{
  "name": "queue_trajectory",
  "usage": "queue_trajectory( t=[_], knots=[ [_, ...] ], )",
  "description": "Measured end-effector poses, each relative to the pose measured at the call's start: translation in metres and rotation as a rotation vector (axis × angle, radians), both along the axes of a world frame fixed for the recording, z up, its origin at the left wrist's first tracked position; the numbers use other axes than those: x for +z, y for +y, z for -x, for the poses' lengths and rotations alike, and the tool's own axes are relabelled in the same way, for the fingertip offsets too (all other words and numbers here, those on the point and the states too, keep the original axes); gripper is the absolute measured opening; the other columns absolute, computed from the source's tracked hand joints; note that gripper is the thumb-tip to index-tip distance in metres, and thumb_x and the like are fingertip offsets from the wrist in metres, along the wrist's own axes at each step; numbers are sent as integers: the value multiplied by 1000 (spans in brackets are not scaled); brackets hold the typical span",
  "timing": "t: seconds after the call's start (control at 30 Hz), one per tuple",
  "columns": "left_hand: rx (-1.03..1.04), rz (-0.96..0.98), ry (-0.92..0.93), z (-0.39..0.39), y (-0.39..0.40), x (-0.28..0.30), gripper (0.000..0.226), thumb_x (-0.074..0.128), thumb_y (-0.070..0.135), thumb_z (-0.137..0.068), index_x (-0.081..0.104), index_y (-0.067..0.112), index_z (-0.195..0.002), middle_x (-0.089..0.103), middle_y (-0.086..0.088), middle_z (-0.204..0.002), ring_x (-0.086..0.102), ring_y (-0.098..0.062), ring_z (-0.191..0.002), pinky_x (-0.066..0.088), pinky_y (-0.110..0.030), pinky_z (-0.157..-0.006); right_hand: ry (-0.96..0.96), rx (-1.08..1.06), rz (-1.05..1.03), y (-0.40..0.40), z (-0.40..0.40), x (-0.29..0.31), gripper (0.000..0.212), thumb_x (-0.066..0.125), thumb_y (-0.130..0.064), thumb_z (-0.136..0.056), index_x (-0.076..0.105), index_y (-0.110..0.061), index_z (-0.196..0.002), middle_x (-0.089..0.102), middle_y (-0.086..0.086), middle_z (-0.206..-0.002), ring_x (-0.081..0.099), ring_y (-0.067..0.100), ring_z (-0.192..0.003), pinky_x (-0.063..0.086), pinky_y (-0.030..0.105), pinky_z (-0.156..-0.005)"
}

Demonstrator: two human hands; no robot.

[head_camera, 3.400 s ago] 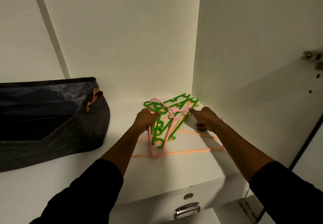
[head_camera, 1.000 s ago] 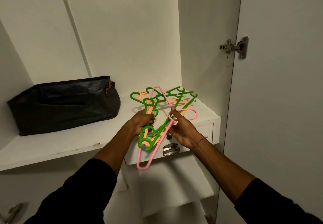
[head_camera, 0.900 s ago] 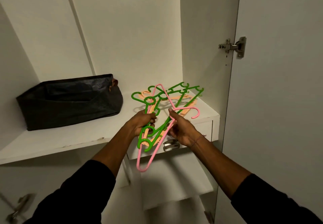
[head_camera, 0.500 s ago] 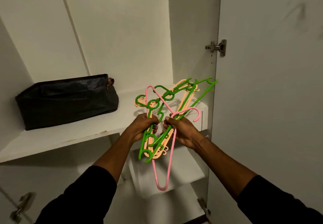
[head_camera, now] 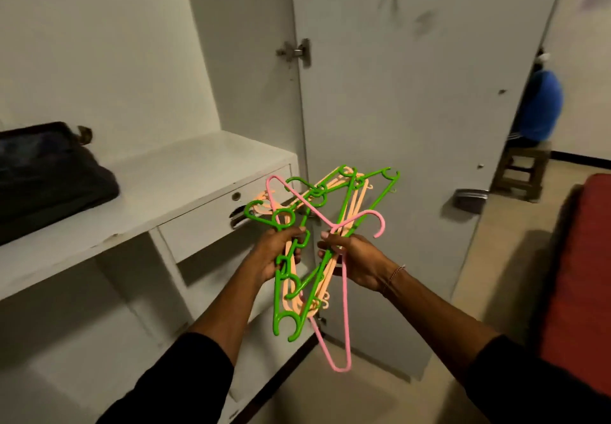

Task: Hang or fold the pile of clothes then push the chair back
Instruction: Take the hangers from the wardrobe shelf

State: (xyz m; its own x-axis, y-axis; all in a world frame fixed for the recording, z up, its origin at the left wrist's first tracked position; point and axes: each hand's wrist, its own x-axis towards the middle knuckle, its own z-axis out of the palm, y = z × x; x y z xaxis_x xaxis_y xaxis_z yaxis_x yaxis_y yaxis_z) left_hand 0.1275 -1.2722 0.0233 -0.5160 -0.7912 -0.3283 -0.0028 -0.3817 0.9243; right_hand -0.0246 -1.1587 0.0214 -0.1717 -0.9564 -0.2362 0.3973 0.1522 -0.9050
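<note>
Plastic hangers (head_camera: 317, 245), green, peach, pink, bunched in both fists; left hand (head_camera: 276, 255) fingers curled round them, right hand (head_camera: 353, 258) gripping too, beside open wardrobe door (head_camera: 413, 109)

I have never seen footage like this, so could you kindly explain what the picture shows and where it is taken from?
There is no machine here: a person wears a camera on the head, looking forward and down at their own two hands. The left hand and the right hand together grip a tangled bunch of plastic hangers, green, peach and one pink, held in the air in front of an open wardrobe. On the white shelf lies a dark bag. The wardrobe door stands open, and a wooden stool shows beyond it.
</note>
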Motion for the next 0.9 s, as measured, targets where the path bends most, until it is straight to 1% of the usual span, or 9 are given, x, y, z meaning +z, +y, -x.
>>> queue_trajectory(
  t=[0.07,0.17,0.3,0.37,0.53,0.6,0.67,0.77,0.9],
  knots=[
    [-55,3,31,11,5,-6,6,64,9,-93,65,4,-89,61,-6,-62,57,-16,-45,51,-25,-45,-25,-14,-71,11,11,-1,16,71,-25,-91,64,-13,-99,68,8,-99,68,21,-83,53,39,-81],
    [-339,-42,38,68,51,-10,9,61,0,-93,66,7,-97,70,-9,-74,67,-20,-56,58,-32,-52,-97,-268,-48,75,69,-7,30,75,-32,-85,66,-14,-107,71,9,-103,71,26,-90,52,48,-97],
    [-533,-39,5,117,81,-14,14,61,-5,-90,65,8,-93,73,-11,-81,73,-20,-69,60,-35,-60,-19,-400,-89,127,107,-2,37,81,-36,-82,66,-13,-107,69,5,-87,71,24,-80,58,40,-78],
    [-601,2,-16,152,108,-15,14,60,-7,-90,63,7,-91,73,-11,-79,72,-18,-67,58,-30,-55,38,-493,-110,161,129,-2,38,82,-40,-81,66,-11,-102,69,4,-82,71,23,-76,55,39,-76],
    [-775,5,-51,241,185,-9,14,58,-4,-93,71,-2,-93,73,-20,-103,75,-27,-85,58,-30,-52,150,-684,-164,249,189,-2,54,83,-48,-77,66,-10,-111,78,7,-98,76,25,-90,53,29,-58],
    [-822,-4,-52,277,216,-9,17,60,-3,-93,63,-2,-109,71,-22,-113,73,-32,-95,63,-44,-70,172,-748,-166,283,215,-1,52,82,-46,-78,67,-9,-112,78,8,-98,76,25,-88,53,29,-60],
    [-849,-16,-48,312,247,-10,23,60,-4,-93,56,2,-115,71,-20,-116,70,-38,-104,55,-56,-91,195,-783,-169,315,240,1,49,81,-43,-81,69,-5,-110,77,6,-91,75,19,-71,51,26,-54],
    [-891,-33,-60,367,296,-13,26,58,-6,-94,55,-2,-120,70,-21,-116,71,-39,-98,58,-55,-83,193,-846,-173,368,285,3,39,77,-35,-87,72,-2,-107,75,10,-87,69,15,-53,48,22,-43],
    [-898,28,-51,435,352,-17,14,58,-9,-91,61,-1,-103,67,-29,-114,70,-43,-99,58,-55,-80,187,-912,-150,428,342,-1,29,75,-33,-89,73,-4,-94,73,12,-86,72,19,-64,53,26,-50]
  ],
)
